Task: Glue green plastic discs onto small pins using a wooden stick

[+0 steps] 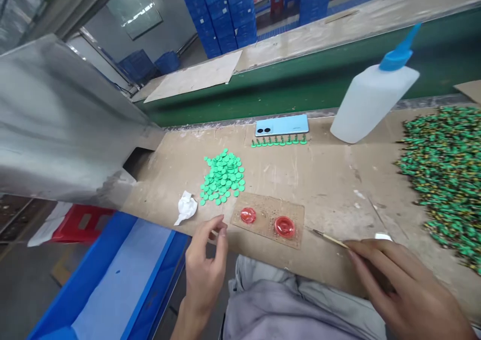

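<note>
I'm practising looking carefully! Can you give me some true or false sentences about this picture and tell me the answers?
1. The right hand holds a thin brush. True.
2. The white plastic bottle has a red cap. False: its cap is blue.
3. Green discs lie in a pile beside a crumpled white tissue. True.
4. The left hand is gripping the bottle. False: it is near the brown board.
</note>
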The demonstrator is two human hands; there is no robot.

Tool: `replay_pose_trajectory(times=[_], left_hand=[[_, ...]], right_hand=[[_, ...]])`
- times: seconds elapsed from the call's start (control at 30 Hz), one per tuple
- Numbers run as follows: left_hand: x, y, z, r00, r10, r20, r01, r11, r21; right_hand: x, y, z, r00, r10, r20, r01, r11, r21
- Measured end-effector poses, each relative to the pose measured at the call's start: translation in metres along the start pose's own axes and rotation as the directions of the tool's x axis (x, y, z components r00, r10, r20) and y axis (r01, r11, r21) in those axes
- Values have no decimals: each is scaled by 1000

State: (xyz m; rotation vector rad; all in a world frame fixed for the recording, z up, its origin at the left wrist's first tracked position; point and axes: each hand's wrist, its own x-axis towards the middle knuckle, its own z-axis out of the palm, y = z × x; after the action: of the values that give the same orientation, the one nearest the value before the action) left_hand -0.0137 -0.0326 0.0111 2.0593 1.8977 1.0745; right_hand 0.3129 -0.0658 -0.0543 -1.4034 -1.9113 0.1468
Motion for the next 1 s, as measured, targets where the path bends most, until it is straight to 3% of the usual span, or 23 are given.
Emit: replay_pose_trajectory(times=[0.13, 0.33, 0.5, 0.63, 0.87, 1.0], left_hand=[[-19, -13, 5, 994, -100, 35, 101, 995, -17], [-21, -16, 20, 999, -34, 10, 34, 999, 33], [-15, -23, 31, 994, 27, 107, -32, 998, 47], [-14, -22, 36, 990, 33, 136, -40, 998, 51], [-14, -26, 39, 995, 29, 93, -31, 999, 18], [-15, -20, 37, 995, 93, -34, -93, 996, 4]], right_hand=[[7, -1, 7, 999, -24, 27, 25, 999, -40], [6, 1, 8, 996, 44, 74, -44, 999, -8], [6, 2, 8, 988, 109, 111, -112, 993, 29], [13, -1, 9, 990, 91, 106, -95, 995, 32], [22, -3, 14, 995, 6, 95, -5, 1000, -5], [23, -2, 14, 995, -13, 103, 16, 999, -29]])
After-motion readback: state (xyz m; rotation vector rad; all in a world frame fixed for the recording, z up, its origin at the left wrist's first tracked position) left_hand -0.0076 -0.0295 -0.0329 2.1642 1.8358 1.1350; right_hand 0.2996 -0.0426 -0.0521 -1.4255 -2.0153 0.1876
